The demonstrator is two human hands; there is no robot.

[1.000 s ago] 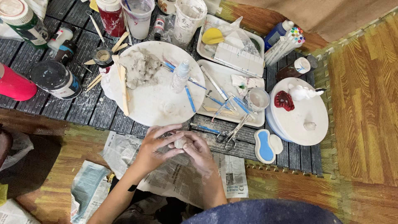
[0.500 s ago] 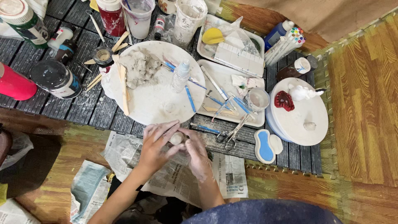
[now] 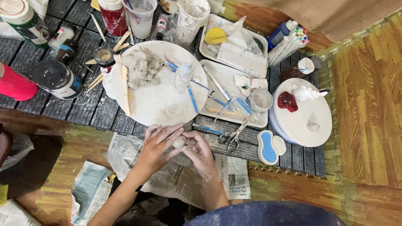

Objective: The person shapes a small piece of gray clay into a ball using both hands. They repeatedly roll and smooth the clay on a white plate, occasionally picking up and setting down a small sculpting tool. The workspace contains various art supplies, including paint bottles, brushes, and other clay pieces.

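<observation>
both hands meet just below the big white plate (image 3: 167, 100). the left hand (image 3: 157, 146) and right hand (image 3: 201, 152) wrap around a small clay lump (image 3: 180, 142), maybe rolling it. next, it seems to need gentle, even squeezing, over the newspaper (image 3: 176, 175).

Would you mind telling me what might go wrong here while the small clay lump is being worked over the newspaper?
1. The clay lump, pinched between the left hand and right hand, may slip and dent on the newspaper.
2. The open scissors lie close beside the right hand; a sideways reach might catch the blades.
3. The small spray bottle stands upright on the round board just ahead; a forward reach could topple it.
</observation>
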